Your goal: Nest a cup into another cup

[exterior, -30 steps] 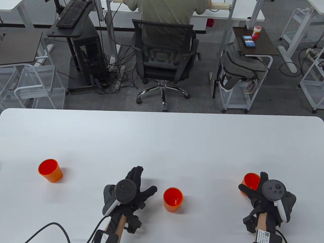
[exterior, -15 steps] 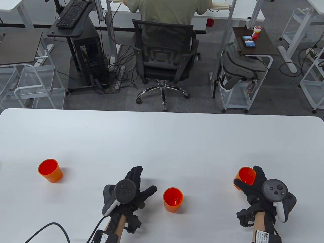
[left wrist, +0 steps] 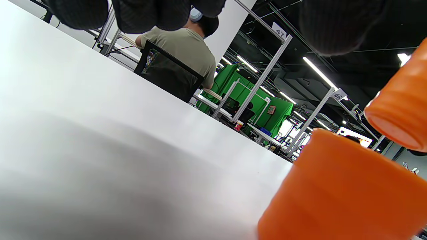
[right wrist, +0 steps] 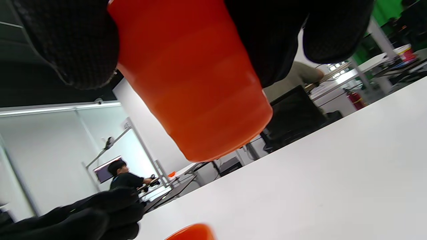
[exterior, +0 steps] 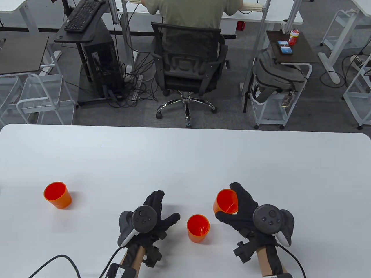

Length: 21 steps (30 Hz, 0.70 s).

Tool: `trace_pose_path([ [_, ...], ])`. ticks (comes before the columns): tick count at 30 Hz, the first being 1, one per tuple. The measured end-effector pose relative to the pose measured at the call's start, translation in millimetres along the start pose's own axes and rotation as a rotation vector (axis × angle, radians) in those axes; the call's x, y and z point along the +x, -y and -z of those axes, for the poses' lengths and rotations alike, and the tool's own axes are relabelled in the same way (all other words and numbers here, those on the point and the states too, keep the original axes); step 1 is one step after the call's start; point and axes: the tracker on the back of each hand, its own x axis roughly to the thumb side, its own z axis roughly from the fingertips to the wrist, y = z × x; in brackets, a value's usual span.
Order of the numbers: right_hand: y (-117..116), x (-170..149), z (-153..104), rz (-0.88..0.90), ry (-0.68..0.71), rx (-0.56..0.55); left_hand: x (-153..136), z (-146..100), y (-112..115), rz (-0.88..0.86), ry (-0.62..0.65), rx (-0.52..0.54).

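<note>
My right hand (exterior: 236,204) grips an orange cup (exterior: 226,201) and holds it in the air, tilted, just right of and beyond a second orange cup (exterior: 198,228) that stands upright on the white table (exterior: 185,162). In the right wrist view the held cup (right wrist: 193,83) hangs between my fingers (right wrist: 66,43) above the table. My left hand (exterior: 161,212) rests open on the table just left of the standing cup, not touching it. In the left wrist view the standing cup (left wrist: 340,193) is close, with the held cup (left wrist: 400,110) above it.
A third orange cup (exterior: 57,195) stands upright at the table's left. Beyond the table's far edge sits a person on a black office chair (exterior: 188,63), among desks and carts.
My right hand has lifted its cup off the table and carried it left, from the right side to just beside the middle cup. My left hand has not moved.
</note>
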Motion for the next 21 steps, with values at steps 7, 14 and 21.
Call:
trace_pose_path([
  [7,-29.7,24.8,0.1,-0.048,0.077,0.097,-0.6,-0.1,-0.4,-0.003,-0.004,0.001],
  [14,-45.6,27.4,-1.2,-0.061,0.093,0.149,-1.2,0.0,-0.4,0.001,-0.006,0.001],
  [21,-58.0,26.8,-1.6,-0.096,0.090,0.194,-1.5,0.0,-0.2,0.004,-0.008,-0.004],
])
